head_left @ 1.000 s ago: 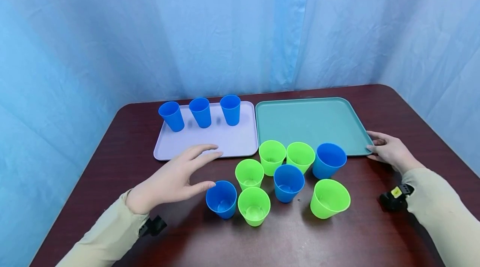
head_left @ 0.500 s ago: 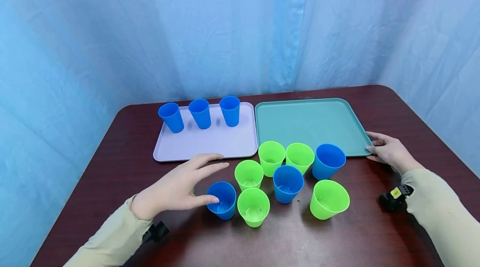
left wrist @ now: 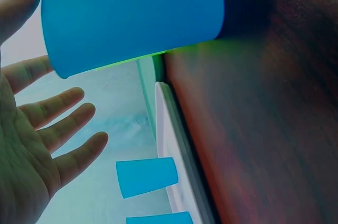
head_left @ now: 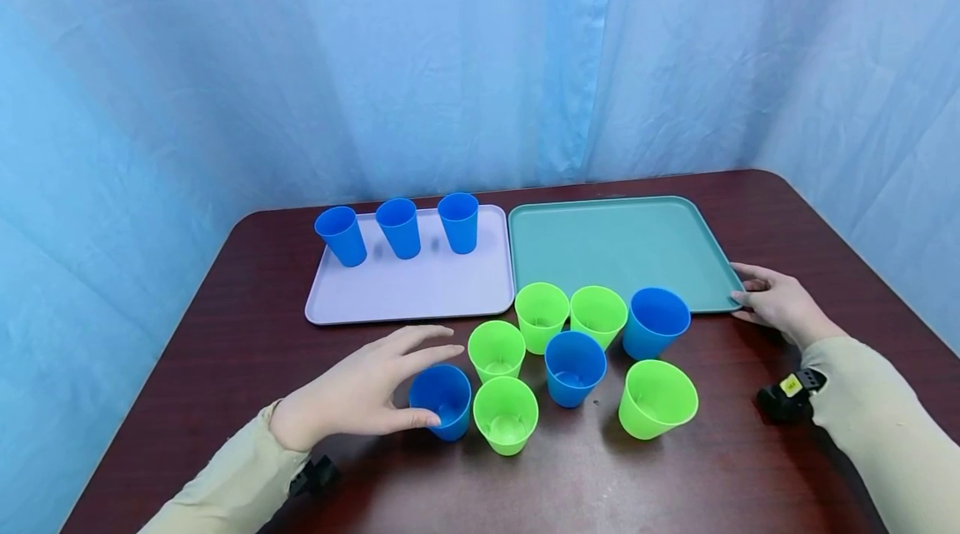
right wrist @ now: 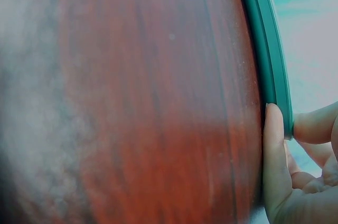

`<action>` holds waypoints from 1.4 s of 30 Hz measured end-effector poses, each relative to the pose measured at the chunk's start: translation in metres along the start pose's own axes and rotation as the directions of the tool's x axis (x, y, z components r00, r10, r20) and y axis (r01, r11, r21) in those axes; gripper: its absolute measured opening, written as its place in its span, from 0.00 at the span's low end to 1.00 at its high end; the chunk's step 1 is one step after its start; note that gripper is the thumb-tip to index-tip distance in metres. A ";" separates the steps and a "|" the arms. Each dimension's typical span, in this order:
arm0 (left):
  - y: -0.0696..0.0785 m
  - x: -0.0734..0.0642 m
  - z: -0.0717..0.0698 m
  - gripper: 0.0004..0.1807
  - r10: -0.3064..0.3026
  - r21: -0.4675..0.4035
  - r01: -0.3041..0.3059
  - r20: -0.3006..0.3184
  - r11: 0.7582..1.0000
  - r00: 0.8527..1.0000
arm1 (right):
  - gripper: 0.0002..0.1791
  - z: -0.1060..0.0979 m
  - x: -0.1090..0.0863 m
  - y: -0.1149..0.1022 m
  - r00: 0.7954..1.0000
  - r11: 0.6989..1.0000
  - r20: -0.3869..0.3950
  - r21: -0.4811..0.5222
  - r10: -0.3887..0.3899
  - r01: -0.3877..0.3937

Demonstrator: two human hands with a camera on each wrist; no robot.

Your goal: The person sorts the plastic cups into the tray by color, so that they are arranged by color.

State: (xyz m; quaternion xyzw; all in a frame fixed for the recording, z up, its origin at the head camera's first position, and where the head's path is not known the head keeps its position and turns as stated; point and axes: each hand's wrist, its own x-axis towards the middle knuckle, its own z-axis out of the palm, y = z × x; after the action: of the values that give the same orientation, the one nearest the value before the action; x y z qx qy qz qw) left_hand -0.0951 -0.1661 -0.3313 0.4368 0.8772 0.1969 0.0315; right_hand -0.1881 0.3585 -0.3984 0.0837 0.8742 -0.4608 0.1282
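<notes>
My left hand, fingers spread, hovers at the left of a blue cup. In the head view its thumb lies in front of the cup and the other fingers reach behind it. The left wrist view has the same blue cup between thumb and forefinger near the rim, the fingers fairly straight; I cannot tell whether they touch it. At the far right my right hand pinches the near right corner of the green tray. From the right wrist, thumb and fingers meet at the tray's edge.
Several lime-green cups and two other blue cups stand upright close together on the dark wooden table. A lilac tray with three blue cups along its back lies left of the green tray. Blue curtains surround the table.
My left hand has come down and to the right, from above and beside the near blue cup to around its side. The right hand stays at the tray corner; the cups have not moved.
</notes>
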 end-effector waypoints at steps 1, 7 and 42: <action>0.000 0.000 0.001 0.37 -0.006 -0.005 0.006 0.008 1.000 1.000 | 0.34 0.000 0.000 0.000 1.000 1.000 0.001 0.000 0.000 0.000; -0.001 0.000 0.005 0.39 0.000 0.011 0.000 0.020 1.000 1.000 | 0.34 0.000 0.000 -0.001 1.000 1.000 -0.004 0.002 0.001 -0.001; 0.000 -0.005 0.014 0.34 0.045 -0.027 -0.045 0.014 0.999 0.999 | 0.34 0.001 0.001 0.000 1.000 1.000 -0.012 0.006 0.004 -0.004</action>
State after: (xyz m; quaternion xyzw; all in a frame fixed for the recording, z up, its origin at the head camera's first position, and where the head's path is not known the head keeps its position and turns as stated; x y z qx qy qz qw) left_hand -0.0893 -0.1653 -0.3451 0.4574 0.8641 0.2061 0.0395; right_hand -0.1885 0.3571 -0.3990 0.0886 0.8734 -0.4626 0.1236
